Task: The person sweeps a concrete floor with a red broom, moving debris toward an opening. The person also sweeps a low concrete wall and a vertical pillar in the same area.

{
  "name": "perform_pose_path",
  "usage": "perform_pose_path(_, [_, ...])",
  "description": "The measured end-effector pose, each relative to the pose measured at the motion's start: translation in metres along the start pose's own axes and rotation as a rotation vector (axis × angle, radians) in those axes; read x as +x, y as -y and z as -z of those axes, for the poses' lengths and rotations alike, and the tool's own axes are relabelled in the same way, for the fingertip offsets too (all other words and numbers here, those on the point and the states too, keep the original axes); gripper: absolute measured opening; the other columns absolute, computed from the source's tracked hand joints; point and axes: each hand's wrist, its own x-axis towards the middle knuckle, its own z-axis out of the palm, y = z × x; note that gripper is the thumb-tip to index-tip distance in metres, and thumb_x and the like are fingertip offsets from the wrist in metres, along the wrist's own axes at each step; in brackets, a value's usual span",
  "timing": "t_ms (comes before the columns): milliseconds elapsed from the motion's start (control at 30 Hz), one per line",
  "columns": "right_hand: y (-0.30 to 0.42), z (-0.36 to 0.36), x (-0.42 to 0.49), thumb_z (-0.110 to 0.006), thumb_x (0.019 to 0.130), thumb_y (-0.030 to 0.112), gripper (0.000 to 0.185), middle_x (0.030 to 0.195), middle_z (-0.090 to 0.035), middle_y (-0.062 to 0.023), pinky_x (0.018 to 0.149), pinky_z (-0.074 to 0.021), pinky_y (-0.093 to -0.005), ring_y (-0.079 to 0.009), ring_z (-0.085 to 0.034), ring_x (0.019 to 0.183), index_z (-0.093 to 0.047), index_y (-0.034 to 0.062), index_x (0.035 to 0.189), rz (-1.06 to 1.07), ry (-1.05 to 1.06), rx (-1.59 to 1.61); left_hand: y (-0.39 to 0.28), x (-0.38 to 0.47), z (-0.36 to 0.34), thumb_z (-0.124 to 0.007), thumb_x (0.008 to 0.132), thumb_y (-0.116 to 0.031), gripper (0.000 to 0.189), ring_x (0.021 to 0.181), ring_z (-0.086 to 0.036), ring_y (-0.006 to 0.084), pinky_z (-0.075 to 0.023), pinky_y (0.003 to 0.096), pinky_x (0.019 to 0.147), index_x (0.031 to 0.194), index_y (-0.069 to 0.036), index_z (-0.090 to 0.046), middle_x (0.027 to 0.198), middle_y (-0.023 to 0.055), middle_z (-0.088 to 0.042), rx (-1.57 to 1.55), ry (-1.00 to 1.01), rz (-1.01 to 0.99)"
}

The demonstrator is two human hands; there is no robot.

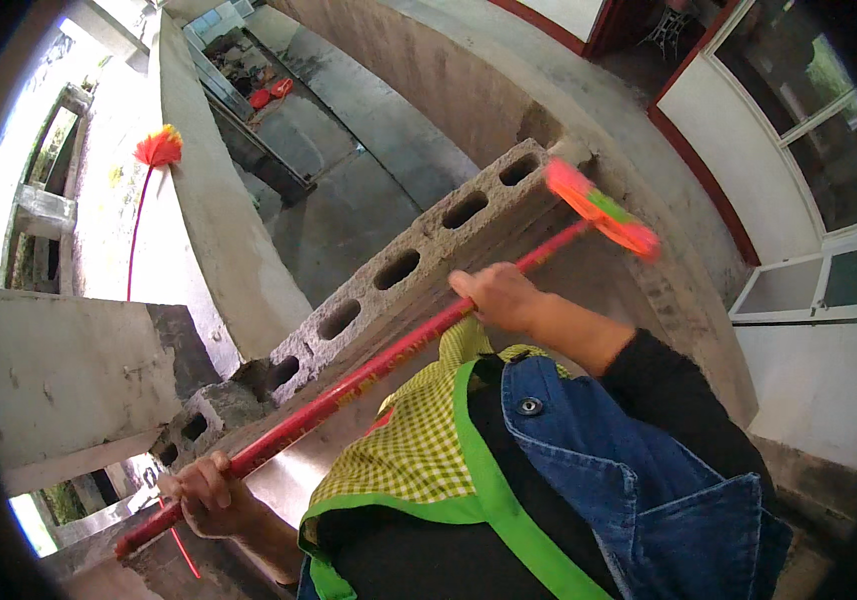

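Note:
A broom with a long red handle (pixel 368 375) slants across the view in front of my body. My left hand (pixel 207 495) is closed around the handle near its lower-left end. My right hand (pixel 500 296) grips it higher up, below the head. The broom head (pixel 601 210), pink, orange and green, is raised at the upper right and looks slightly blurred. Beneath or behind it runs a row of hollow concrete blocks (pixel 436 240) on a low wall; whether the head touches the wall, I cannot tell.
A red and yellow duster (pixel 158 148) on a thin red pole is at the left wall. A concrete ledge (pixel 211 195) runs beside a lower floor (pixel 346 202). Red items (pixel 271 94) lie further off. A white panelled wall (pixel 728 157) with windows is on the right.

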Motion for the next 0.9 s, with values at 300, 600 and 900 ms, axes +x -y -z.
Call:
perform_pose_path(300, [-0.01,0.019,-0.014,-0.061,0.079,0.01,0.014,0.064,-0.06,-0.0132,0.057,-0.0475,-0.0439,-0.0333,-0.063,0.064,-0.051,0.0085,0.088,0.119,-0.292,-0.03,-0.016,0.037,-0.064,-0.063,0.088,-0.009,0.015,0.043,-0.047,0.0084,-0.05,0.0355,0.069,0.08,-0.013,-0.052,0.051,-0.0015,-0.047,-0.001,0.167,-0.085])
perform_pose_path(600, [-0.029,0.021,-0.023,-0.062,0.078,0.019,0.02,0.068,-0.063,-0.0181,0.06,-0.0491,-0.051,-0.0384,-0.065,0.068,-0.051,0.0088,0.091,-0.036,0.063,0.036,0.015,0.04,-0.062,-0.057,0.094,-0.016,0.007,0.049,-0.046,0.0122,-0.0485,0.0394,0.075,0.091,-0.01,-0.054,0.053,0.0001,-0.044,0.043,0.086,0.046])
perform_pose_path(900, [-0.106,0.009,-0.031,-0.068,0.071,0.009,0.025,0.075,-0.064,-0.0149,0.065,-0.0494,-0.0472,-0.0365,-0.065,0.076,-0.051,0.0101,0.089,-0.055,-0.179,-0.034,0.041,0.055,-0.072,-0.061,0.091,-0.027,0.016,0.059,-0.052,0.0195,-0.0458,0.0488,0.089,0.094,-0.012,-0.057,0.059,0.0036,-0.054,0.193,0.262,0.017])
